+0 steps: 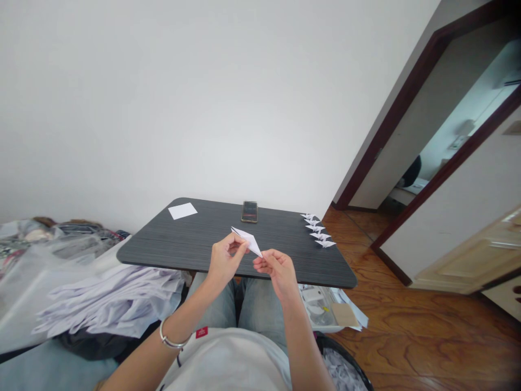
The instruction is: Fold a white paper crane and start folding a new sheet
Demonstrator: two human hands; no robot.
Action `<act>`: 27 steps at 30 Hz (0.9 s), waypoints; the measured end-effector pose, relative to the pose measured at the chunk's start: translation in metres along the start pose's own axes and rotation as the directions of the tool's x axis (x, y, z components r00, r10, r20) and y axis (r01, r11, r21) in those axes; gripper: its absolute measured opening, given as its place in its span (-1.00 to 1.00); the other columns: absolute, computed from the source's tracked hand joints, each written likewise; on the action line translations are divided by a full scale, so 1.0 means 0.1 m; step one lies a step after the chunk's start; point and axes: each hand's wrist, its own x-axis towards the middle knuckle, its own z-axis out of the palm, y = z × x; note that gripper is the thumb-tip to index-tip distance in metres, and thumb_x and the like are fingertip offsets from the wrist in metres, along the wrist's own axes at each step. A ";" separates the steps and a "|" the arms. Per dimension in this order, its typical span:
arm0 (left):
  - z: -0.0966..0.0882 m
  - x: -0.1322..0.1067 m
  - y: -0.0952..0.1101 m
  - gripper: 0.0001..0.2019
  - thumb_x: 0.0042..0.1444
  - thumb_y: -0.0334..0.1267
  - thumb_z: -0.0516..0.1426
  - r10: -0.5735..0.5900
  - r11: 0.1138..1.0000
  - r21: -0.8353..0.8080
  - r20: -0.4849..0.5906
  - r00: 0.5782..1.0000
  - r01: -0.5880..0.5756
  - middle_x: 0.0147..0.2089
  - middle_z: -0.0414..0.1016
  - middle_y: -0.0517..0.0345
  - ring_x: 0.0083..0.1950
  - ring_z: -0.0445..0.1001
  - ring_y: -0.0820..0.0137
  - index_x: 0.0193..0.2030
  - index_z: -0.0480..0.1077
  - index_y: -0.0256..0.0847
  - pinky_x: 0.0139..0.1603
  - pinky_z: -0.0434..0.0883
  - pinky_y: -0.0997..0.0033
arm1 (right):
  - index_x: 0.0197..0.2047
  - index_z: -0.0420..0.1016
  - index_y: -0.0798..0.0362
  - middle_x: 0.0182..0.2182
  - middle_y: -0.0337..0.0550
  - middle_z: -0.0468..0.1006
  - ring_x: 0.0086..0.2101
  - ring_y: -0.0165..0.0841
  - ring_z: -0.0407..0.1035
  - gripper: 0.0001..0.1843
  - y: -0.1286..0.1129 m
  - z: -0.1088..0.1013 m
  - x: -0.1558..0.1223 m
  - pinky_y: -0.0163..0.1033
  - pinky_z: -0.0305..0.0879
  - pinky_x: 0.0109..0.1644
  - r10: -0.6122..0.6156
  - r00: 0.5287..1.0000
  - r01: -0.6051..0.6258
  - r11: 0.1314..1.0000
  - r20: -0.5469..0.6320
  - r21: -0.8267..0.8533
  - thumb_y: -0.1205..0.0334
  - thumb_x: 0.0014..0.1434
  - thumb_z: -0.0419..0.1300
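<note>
A folded piece of white paper (249, 239), long and pointed like a narrow diamond, is held above the near part of the dark table (175, 239). My left hand (228, 252) pinches its middle and lower edge between thumb and fingers. At the paper's right-hand tip, my right hand (279, 270) has its thumb and forefinger closed on the point. Several folded paper cranes (315, 228) stand in a row along the table's right edge. A flat stack or sheet of white paper (183, 210) lies at the far left corner.
A phone (249, 212) rests at the table's back, close to the wall. White cloth (118, 298) is heaped left of my legs. Below the table's right side are a box of odds and ends (319, 307) and a bin with crumpled paper (342, 369).
</note>
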 end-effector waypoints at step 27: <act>-0.01 0.04 -0.02 -0.87 -0.07 -0.29 0.17 -0.093 0.989 -0.120 0.003 0.996 0.092 -0.45 0.42 0.20 -0.48 0.42 0.51 -0.45 0.29 -0.28 -0.41 0.41 0.53 | -0.41 0.51 0.14 -0.52 -0.13 0.58 -0.53 -0.45 0.45 -0.80 -0.02 -0.07 0.01 -0.39 0.40 -0.42 0.014 0.987 0.017 0.982 0.159 -0.189 0.15 -0.02 0.23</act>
